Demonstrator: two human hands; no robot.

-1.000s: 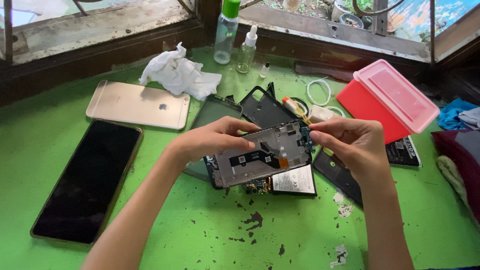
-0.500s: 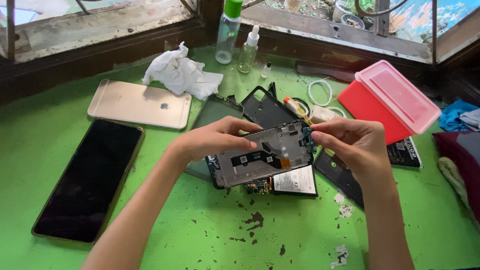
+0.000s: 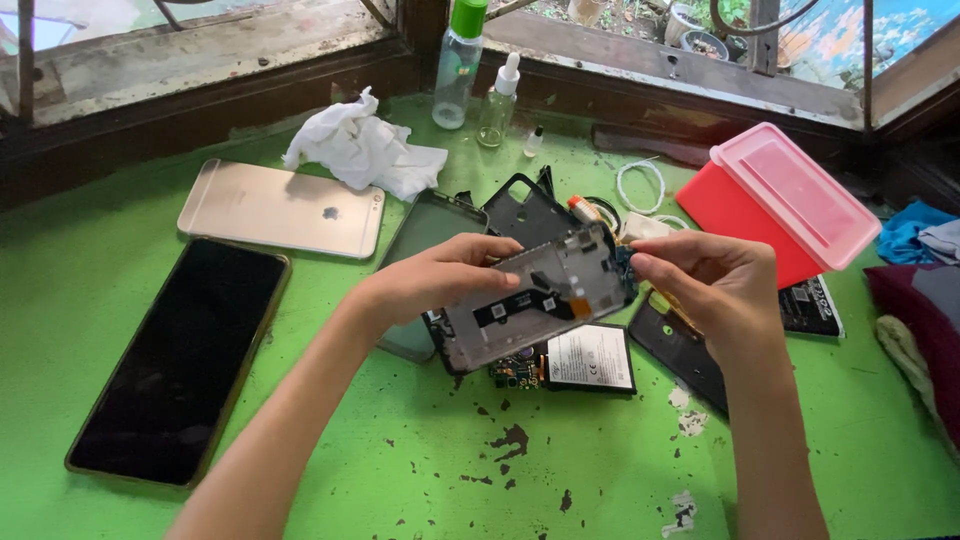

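My left hand (image 3: 435, 280) grips the near left edge of an opened phone frame (image 3: 540, 295), grey metal with black flex strips, held tilted above the green table (image 3: 420, 470). My right hand (image 3: 705, 285) pinches the frame's upper right corner with fingertips. Under the frame lie a circuit board with a white battery (image 3: 590, 357) and a dark phone cover (image 3: 425, 225). A black back shell (image 3: 525, 208) lies just beyond.
A black-screened phone (image 3: 180, 360) lies at the left, a gold phone (image 3: 280, 208) face down behind it. White crumpled tissue (image 3: 360, 150), two bottles (image 3: 460, 65), a red box with pink lid (image 3: 785, 200), a white cable coil (image 3: 640, 185) and cloths (image 3: 925, 290) ring the work area.
Both hands hold the frame in nearly the same place; it is tilted slightly more and my right fingertips have shifted at its corner.
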